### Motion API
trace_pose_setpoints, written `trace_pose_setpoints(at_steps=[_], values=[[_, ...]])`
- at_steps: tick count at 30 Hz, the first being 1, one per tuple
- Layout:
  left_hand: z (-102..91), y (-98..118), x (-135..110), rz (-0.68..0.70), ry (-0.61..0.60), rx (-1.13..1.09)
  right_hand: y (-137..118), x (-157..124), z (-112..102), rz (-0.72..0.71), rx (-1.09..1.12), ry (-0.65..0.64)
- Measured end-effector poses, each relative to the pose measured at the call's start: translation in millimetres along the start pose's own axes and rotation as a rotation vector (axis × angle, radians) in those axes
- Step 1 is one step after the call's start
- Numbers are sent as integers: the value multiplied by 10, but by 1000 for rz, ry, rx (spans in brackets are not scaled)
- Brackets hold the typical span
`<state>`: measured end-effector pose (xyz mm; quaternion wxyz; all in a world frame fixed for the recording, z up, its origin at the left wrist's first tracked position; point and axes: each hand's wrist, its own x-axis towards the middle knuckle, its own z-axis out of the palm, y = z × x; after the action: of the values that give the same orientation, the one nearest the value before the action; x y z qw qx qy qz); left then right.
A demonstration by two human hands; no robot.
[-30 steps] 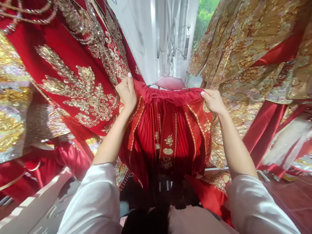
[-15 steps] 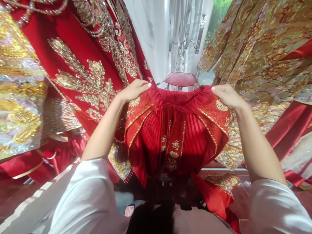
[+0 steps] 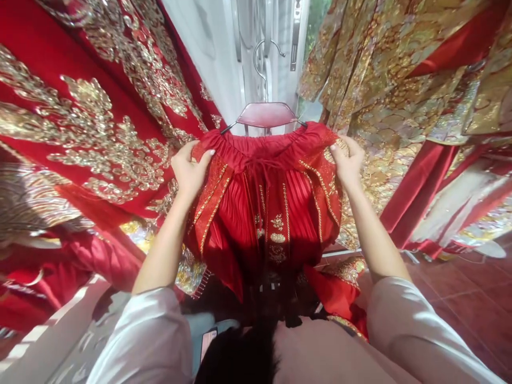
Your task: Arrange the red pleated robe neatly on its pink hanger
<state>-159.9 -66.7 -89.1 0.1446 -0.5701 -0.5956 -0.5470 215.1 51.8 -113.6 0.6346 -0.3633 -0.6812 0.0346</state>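
Honestly, the biggest hazard is the huge red gown with raised silver-gold sequin embroidery (image 3: 92,117) at 10 o'clock: it looks close enough that a sideways swing could snag fabric on the beading. Next is the gold sequinned garment with a scale-like pattern (image 3: 396,117) at 2 o'clock, same risk on the other side.

Dead centre between them is the red pleated skirt with gold-trimmed panels (image 3: 276,205), spread by its gathered waistband. Its lower part goes dark, so I can't tell what the hem touches; it could tangle with the bright red cloth with gold embroidery (image 3: 334,290) around 5 o'clock.

At 12 o'clock there's a slim hanger with a pink-red bar and silver wire hook (image 3: 266,113), its thin arms meeting the waistband. I can't see whether the hook bears on anything, and pulling too wide could pop an end loose.

Both hands are closed on the skirt, thumbs in front, fingers mostly behind: left hand (image 3: 190,166) at its 10 o'clock corner, right hand (image 3: 349,162) at 2 o'clock. Uneven tugging might skew it. Smallest thing: the thin red drawstring (image 3: 262,161), which could loosen if the gathers stretch.
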Motion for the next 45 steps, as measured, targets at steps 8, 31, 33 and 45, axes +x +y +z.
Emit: trace_pose_setpoints(at_steps=[8,31,33,45], values=[[-91,326,-1040,-78,-78,311,-441,-911,-123,-4,-451,82],[197,-32,-1484,-164,-74,525,-11,-1697,189,89,-508,-5],[108,-100,-1575,-248,-18,572,-8,-1767,136,158,-567,34],[181,-62,-1771,-208,-209,436,49,-1835,57,285,-718,-120]])
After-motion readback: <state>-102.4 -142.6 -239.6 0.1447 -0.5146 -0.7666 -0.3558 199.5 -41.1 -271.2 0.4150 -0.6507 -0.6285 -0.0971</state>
